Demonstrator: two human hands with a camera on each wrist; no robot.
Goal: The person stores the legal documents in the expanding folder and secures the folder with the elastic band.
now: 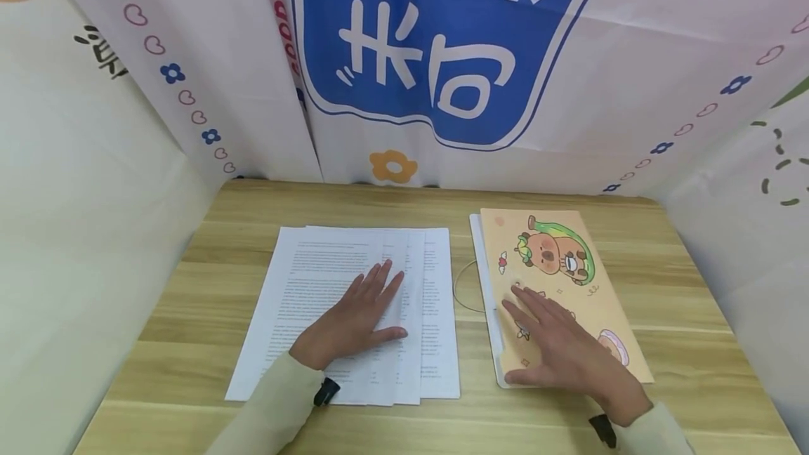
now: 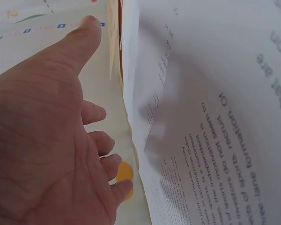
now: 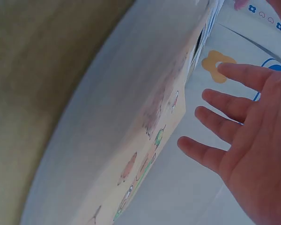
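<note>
Several printed sheets of paper [image 1: 303, 286] lie in an overlapping, slightly fanned stack on the left of the table. Over them is my left hand [image 1: 354, 318], fingers straight and thumb apart; the left wrist view shows a gap between the palm and the printed page [image 2: 215, 122]. To the right lies a peach folder [image 1: 499, 251] with cartoon capybaras on its cover and a white edge along its left side. My right hand [image 1: 562, 346] spreads its fingers above the folder's lower left part. In the right wrist view that hand stands off from the cover, holding nothing.
A thin elastic loop [image 1: 456, 286] sticks out from the folder's left edge toward the papers. The wood-grain table [image 1: 341, 206] meets a printed cloth curtain [image 1: 253, 132] at the back, with white cloth on both sides.
</note>
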